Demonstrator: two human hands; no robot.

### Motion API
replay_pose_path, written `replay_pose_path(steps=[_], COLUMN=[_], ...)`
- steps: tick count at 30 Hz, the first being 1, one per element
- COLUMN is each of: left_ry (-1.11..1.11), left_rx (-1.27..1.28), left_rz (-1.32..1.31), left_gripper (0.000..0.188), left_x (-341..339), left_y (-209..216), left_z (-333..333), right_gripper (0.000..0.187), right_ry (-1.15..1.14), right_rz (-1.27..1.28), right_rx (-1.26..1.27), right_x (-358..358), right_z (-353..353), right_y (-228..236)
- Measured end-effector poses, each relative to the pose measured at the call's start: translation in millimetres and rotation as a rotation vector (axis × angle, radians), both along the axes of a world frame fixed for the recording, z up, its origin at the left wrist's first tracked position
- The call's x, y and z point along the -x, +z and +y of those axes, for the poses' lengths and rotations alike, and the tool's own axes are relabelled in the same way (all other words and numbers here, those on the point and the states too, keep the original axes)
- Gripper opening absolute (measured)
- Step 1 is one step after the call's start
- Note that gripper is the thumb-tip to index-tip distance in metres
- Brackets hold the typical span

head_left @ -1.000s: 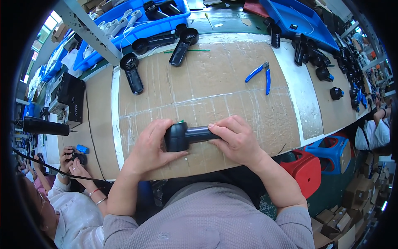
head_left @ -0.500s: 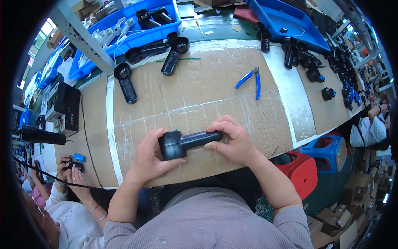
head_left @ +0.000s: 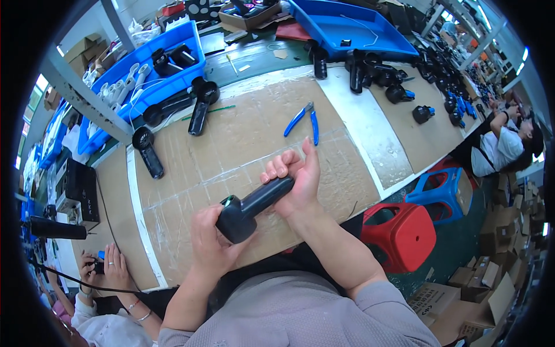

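A black handheld fan (head_left: pixel 238 224), with a round head and a straight handle, is held over the cardboard-covered bench in front of me. My left hand (head_left: pixel 213 240) grips the round head from the left, fingers on its far side and thumb near its underside. The handle slants up to the right into my right hand (head_left: pixel 298 180), whose palm meets its end with fingers curled above it. A bit of green shows at the head's far edge. Beyond my right hand lie blue-handled cutters (head_left: pixel 303 120), jaws pointing away.
Several black fan parts (head_left: pixel 202 107) lie along the bench's far edge. Blue trays (head_left: pixel 165 75) stand behind them, and more black parts (head_left: pixel 399 93) lie at right. A red stool (head_left: pixel 407 240) stands right of the bench. A co-worker's hands (head_left: pixel 113 266) work at the left.
My right hand has turned from pinching the handle's end to cupping it with the palm. The fan has tilted, its handle now slanting away from me. The whole view has shifted.
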State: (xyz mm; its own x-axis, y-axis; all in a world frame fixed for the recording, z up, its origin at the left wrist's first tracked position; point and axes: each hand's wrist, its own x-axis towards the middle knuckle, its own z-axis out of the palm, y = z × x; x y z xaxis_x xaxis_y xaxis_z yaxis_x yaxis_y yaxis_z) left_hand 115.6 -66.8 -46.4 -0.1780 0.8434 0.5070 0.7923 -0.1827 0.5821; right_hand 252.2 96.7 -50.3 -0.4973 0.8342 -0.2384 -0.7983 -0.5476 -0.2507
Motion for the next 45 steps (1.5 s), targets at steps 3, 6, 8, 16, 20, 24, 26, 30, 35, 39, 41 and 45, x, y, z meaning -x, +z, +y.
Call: replay_pose_path(steps=[3,6,8,16,20,24,26,30,35,39,41,45], left_ry=[-0.008,0.008,0.005,-0.011,-0.016,-0.021,-0.022,-0.014,-0.015,-0.018,-0.024,-0.013], left_rx=[-0.062,-0.101,-0.105,-0.153,-0.163,-0.167,-0.165,-0.190,-0.210,-0.212,-0.218,-0.254], left_rz=[0.053,0.122,0.122,0.139,0.155,0.165,0.172,0.183,0.217,0.206,0.182,0.191], left_gripper=[0.073,0.073,0.073,0.072,0.072,0.072,0.071,0.069,0.073,0.072,0.070,0.072], left_x=[-3.8,-6.8,-7.4,-5.9,-6.3,-6.2,-6.0,-7.5,-5.9,-5.0,-5.9,-5.7], left_y=[-3.9,-7.5,-9.4,-14.9,-16.9,-21.1,-23.7,-27.7,-31.1,-34.0,-38.0,-39.1], left_z=[-0.4,-2.3,-2.5,-2.0,-2.3,-2.9,-3.9,-4.1,-5.7,-6.0,-2.6,-7.3], right_gripper=[0.053,0.051,0.051,0.048,0.048,0.050,0.052,0.055,0.057,0.058,0.058,0.056], right_ry=[0.018,0.068,0.079,0.103,0.068,0.054,0.055,0.043,0.046,0.051,0.051,0.036], right_rz=[0.026,0.097,0.095,0.065,0.030,0.039,0.061,0.094,0.121,0.118,0.105,0.105], right_rx=[0.045,0.027,0.023,0.027,0.039,0.015,-0.011,-0.072,-0.134,-0.151,-0.162,-0.193], right_x=[-0.5,-2.6,-3.2,0.1,-0.5,-1.7,-1.8,-1.6,-1.1,-3.8,-6.1,-4.7], right_z=[1.0,1.1,1.7,1.8,-1.0,-0.6,-1.0,-1.2,-2.2,-3.1,-1.8,-7.1], right_y=[1.2,-1.6,-1.4,-9.2,-2.3,-2.8,-3.9,-2.4,3.9,4.3,4.8,7.4])
